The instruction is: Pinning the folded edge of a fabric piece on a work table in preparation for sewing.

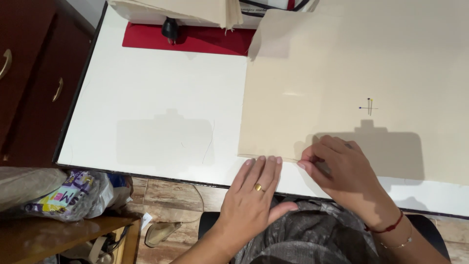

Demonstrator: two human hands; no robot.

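The large sheet of beige fabric (342, 83) lies flat on my white tabletop (156, 98), covering its right part, and its near edge runs just in front of my fingers. My right hand (342, 173) is curled over that near edge, thumb and forefinger pressed together in a pinch right on the hem line; whether there is a pin between them I cannot tell, it is too small to see. My left hand (256, 190) lies flat beside it, fingers straight and close together, tips pressed down on the fabric's near left corner, a gold ring (258, 187) on one finger. The two hands sit just beside each other, not quite touching.

Further out on the cloth, well apart from my hands, two coloured-headed pins (369, 105) cross each other. At the far edge of the table there is a red base (195, 39) with a small black knob (169, 28) and more beige cloth (185, 12) draped over it. Off to my left stands a dark wooden cabinet with brass handles (34, 73), and a crumpled plastic bag (73, 193) rests on a low wooden shelf (53, 234).
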